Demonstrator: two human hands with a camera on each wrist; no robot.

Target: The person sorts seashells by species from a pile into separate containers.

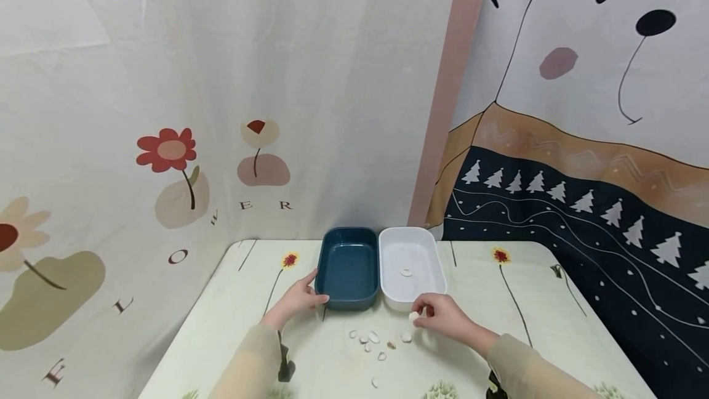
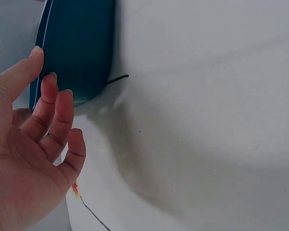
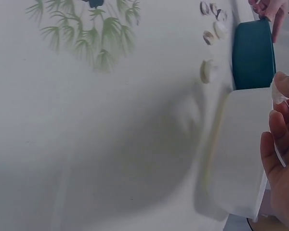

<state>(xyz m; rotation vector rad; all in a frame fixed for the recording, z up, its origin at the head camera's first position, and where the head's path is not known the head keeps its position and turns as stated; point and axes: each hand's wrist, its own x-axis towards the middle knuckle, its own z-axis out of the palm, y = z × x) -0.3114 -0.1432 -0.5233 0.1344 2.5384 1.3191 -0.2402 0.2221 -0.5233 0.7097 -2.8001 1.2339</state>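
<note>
A dark teal rectangular tub (image 1: 349,304) stands on the table, and my left hand (image 1: 297,300) holds its near left corner. In the left wrist view the thumb (image 2: 32,61) lies at the tub's rim and the other fingers bend beside its wall. My right hand (image 1: 443,316) pinches a small white shell (image 1: 413,316) between thumb and fingertips, just in front of the white tub's near edge. That white tub (image 1: 412,294) stands against the teal one's right side, with one pale shell (image 1: 407,272) on its floor. The teal tub's visible floor is bare.
Several loose shells (image 1: 373,337) lie on the table in front of the tubs, mostly whitish. Among them is a brownish one (image 1: 391,345). The tablecloth (image 1: 471,282) has printed flowers. Printed curtains (image 1: 343,79) hang behind the table.
</note>
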